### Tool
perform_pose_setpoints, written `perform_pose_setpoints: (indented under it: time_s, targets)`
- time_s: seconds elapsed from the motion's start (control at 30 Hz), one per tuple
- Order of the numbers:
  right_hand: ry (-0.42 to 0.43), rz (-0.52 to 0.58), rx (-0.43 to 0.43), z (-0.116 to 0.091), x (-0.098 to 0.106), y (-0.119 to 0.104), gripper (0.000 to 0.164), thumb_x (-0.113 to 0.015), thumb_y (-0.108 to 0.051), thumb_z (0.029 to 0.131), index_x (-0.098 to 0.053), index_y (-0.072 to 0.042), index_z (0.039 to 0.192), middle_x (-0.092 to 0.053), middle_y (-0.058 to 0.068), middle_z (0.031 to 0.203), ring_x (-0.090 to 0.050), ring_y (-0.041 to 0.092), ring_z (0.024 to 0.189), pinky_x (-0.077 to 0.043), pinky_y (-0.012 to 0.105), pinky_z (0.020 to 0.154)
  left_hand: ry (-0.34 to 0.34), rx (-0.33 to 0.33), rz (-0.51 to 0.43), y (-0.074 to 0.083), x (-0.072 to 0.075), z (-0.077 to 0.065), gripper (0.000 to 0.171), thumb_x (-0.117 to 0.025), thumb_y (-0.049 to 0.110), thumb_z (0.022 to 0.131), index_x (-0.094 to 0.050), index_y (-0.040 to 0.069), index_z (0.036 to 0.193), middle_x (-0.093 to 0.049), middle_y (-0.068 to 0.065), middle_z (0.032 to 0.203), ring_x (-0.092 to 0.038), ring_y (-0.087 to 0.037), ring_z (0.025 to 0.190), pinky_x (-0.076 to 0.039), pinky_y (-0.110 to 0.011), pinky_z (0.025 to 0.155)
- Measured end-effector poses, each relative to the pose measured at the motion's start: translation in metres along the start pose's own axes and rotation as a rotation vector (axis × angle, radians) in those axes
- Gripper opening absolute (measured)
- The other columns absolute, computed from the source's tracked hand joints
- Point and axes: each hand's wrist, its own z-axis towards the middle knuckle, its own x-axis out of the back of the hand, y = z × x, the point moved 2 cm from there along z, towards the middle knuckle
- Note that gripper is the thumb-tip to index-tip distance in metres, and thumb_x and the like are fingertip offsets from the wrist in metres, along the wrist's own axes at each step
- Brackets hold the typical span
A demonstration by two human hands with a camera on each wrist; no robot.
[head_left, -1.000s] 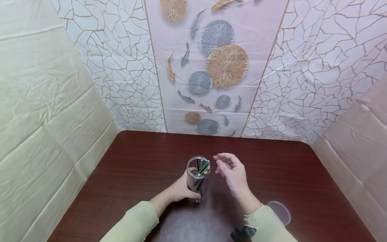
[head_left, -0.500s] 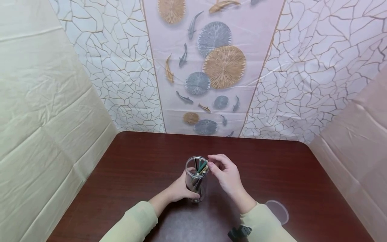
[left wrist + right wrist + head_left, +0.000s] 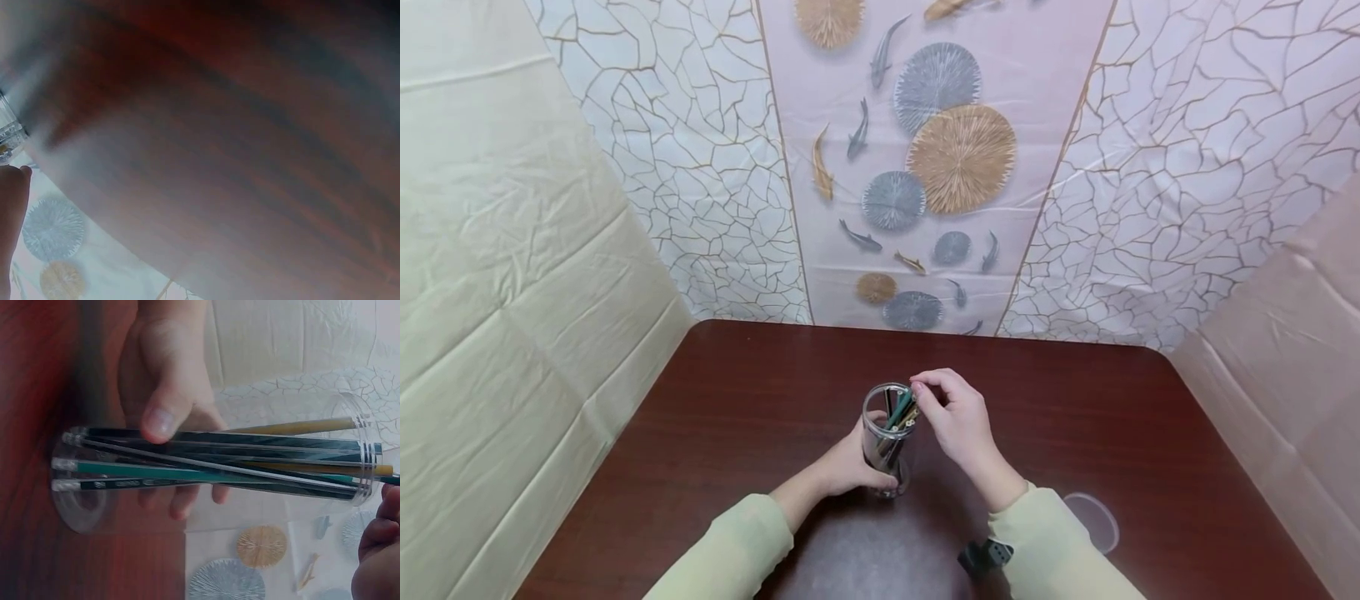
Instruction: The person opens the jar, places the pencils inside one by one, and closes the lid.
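A clear cylindrical jar (image 3: 880,450) of pencils stands on the table, slightly tilted in the head view. My left hand (image 3: 850,462) grips it round the side, the thumb in front and the fingers behind, as the right wrist view shows. Inside are several pencils, dark, green and yellow, with their white eraser ends (image 3: 65,465) at the jar's bottom. My right hand (image 3: 955,417) is at the rim, thumb and fingertips pinching the top end of a green pencil (image 3: 901,407) that sticks out a little. In the left wrist view, only an edge of the jar (image 3: 9,139) shows.
A round clear lid (image 3: 1093,522) lies on the dark red-brown table (image 3: 760,392) to the right, near the right sleeve. A small black device (image 3: 983,557) is beside that sleeve. Patterned cloth (image 3: 917,167) hangs behind the table, and plain cloth drapes both sides.
My right hand has moved left to the jar's rim, and its fingertips have closed on a pencil end. The left hand keeps its grip on the jar.
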Motion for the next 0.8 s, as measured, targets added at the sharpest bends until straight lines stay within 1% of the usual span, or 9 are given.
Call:
perform_pose_setpoints:
  time_s: [0.1, 0.23, 0.3, 0.4, 0.47, 0.57, 0.7, 0.8]
  targets:
    - [-0.020, -0.019, 0.069, 0.003, -0.001, -0.002, 0.007, -0.067, -0.007, 0.086, -0.070, -0.008, 0.092, -0.064, -0.001, 0.086, -0.054, 0.007, 0.070, -0.045, 0.021, 0.060, -0.006, 0.005, 0.004, 0.002, 0.001, 0.000, 0.096, -0.087, 0.016, 0.060, -0.028, 0.016, 0.136, -0.056, 0.001, 0.118, -0.051, -0.012, 0.110, -0.033, -0.031, 0.099]
    - [-0.077, -0.054, 0.221, 0.001, -0.004, -0.006, 0.010, -0.068, -0.001, 0.083, -0.068, -0.008, 0.090, -0.063, -0.002, 0.088, -0.054, 0.006, 0.072, -0.045, 0.019, 0.061, -0.006, 0.006, 0.030, 0.004, 0.001, 0.000, 0.095, -0.087, 0.017, 0.060, -0.029, 0.017, 0.136, -0.056, 0.001, 0.118, -0.051, -0.012, 0.110, -0.034, -0.032, 0.098]
    - [-0.063, -0.069, 0.280, 0.000, -0.003, -0.007, 0.013, -0.069, 0.001, 0.080, -0.068, -0.008, 0.089, -0.063, -0.002, 0.088, -0.054, 0.006, 0.072, -0.045, 0.018, 0.061, -0.009, 0.002, 0.040, 0.005, 0.002, -0.001, 0.095, -0.087, 0.018, 0.060, -0.028, 0.016, 0.136, -0.056, 0.001, 0.118, -0.050, -0.013, 0.111, -0.034, -0.032, 0.098]
    - [-0.027, -0.088, 0.323, 0.000, -0.001, -0.006, 0.015, -0.071, 0.002, 0.078, -0.069, -0.009, 0.088, -0.063, -0.003, 0.088, -0.055, 0.007, 0.074, -0.045, 0.017, 0.062, -0.013, -0.007, 0.047, 0.007, 0.002, -0.001, 0.095, -0.086, 0.019, 0.061, -0.028, 0.016, 0.136, -0.056, 0.000, 0.119, -0.050, -0.013, 0.111, -0.033, -0.032, 0.099]
    - [-0.029, -0.092, 0.328, -0.001, -0.001, -0.004, 0.015, -0.072, 0.001, 0.077, -0.070, -0.009, 0.088, -0.064, -0.003, 0.088, -0.057, 0.008, 0.075, -0.045, 0.017, 0.063, -0.010, -0.025, 0.050, 0.008, 0.002, -0.001, 0.094, -0.086, 0.019, 0.061, -0.029, 0.015, 0.135, -0.056, -0.001, 0.119, -0.051, -0.014, 0.111, -0.034, -0.033, 0.098]
    - [-0.058, -0.078, 0.304, -0.002, 0.000, 0.000, 0.013, -0.073, -0.001, 0.078, -0.072, -0.009, 0.087, -0.064, -0.004, 0.088, -0.059, 0.009, 0.078, -0.046, 0.018, 0.067, -0.011, -0.035, 0.041, 0.007, 0.002, -0.002, 0.093, -0.086, 0.018, 0.061, -0.029, 0.015, 0.135, -0.056, -0.002, 0.119, -0.051, -0.014, 0.110, -0.034, -0.032, 0.098]
    - [-0.085, -0.044, 0.240, -0.006, 0.000, 0.006, 0.008, -0.070, -0.003, 0.081, -0.074, -0.008, 0.085, -0.062, -0.003, 0.089, -0.058, 0.010, 0.081, -0.045, 0.018, 0.069, -0.012, -0.025, 0.016, 0.006, 0.000, -0.001, 0.093, -0.086, 0.016, 0.061, -0.030, 0.017, 0.134, -0.056, 0.000, 0.119, -0.051, -0.012, 0.111, -0.033, -0.030, 0.099]
    - [-0.137, -0.023, 0.195, -0.009, 0.000, 0.007, 0.011, -0.065, -0.004, 0.085, -0.075, -0.006, 0.089, -0.057, 0.001, 0.094, -0.054, 0.013, 0.087, -0.043, 0.020, 0.070, -0.003, -0.023, 0.018, 0.004, 0.000, 0.000, 0.093, -0.086, 0.013, 0.060, -0.030, 0.018, 0.134, -0.056, 0.002, 0.118, -0.050, -0.011, 0.111, -0.033, -0.029, 0.098]
